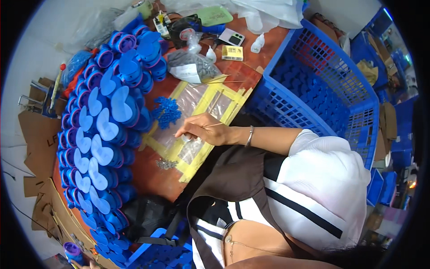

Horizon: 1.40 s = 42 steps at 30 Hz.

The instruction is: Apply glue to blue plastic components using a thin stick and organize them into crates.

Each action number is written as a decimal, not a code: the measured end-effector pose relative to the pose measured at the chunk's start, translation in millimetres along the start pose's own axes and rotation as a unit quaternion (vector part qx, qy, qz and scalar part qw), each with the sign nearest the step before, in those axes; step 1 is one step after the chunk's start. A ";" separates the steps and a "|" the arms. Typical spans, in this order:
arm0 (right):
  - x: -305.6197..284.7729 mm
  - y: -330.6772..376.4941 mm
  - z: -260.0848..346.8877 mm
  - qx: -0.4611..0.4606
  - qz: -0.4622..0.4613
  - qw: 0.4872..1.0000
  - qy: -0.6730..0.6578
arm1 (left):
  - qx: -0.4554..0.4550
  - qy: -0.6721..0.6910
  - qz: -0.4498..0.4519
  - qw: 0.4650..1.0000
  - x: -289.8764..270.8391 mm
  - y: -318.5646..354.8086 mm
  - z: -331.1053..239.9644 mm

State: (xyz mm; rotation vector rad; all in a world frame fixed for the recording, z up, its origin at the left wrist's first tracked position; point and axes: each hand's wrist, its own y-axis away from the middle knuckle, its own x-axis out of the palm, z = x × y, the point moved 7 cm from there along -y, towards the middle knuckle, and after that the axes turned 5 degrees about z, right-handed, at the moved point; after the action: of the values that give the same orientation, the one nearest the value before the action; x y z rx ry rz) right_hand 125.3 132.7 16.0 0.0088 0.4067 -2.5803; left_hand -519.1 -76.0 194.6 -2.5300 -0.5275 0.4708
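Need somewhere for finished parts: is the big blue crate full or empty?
Nearly empty: the blue crate shows bare mesh walls and floor.

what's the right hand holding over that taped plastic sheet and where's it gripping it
The right hand pinches a thin stick near one end between its fingertips; a small shiny piece sits under the fingers.

1. A thin pale stick (pixel 214 125) lay pinched at the fingertips, nearly level, its free end pointing right.
2. A small silvery round piece (pixel 187 137) sat just under the fingers — on a clear plastic sheet (pixel 197 101) taped down with yellow strips.
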 end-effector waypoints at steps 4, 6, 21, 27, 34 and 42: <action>-10.0 4.1 -36.0 0.090 -0.023 0.992 -0.088 | -0.179 0.381 -0.270 0.866 -10.4 51.6 -5.1; -20.2 4.2 -33.2 0.093 -0.042 0.989 -0.111 | -0.204 0.404 -0.259 0.853 76.0 69.9 -39.0; -9.8 7.3 -48.8 -0.018 0.032 0.989 0.142 | -0.481 0.467 -0.130 0.731 482.9 172.4 26.9; -19.1 12.2 -35.4 0.049 -0.007 0.995 -0.091 | -0.501 0.483 -0.112 0.710 509.5 182.6 45.5; -5.0 13.9 -19.4 0.000 0.037 0.990 -0.136 | -0.495 0.493 -0.086 0.710 524.3 176.8 38.1; -6.4 13.0 -10.9 -0.082 0.009 0.995 -0.047 | -0.480 0.495 -0.072 0.721 524.3 172.3 33.0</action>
State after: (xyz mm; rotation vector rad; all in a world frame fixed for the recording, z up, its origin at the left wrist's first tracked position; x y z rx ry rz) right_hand 136.6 128.4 2.4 -0.1667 0.5774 -2.5112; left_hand -32.6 36.4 -42.9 -3.0253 -0.5736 -1.5638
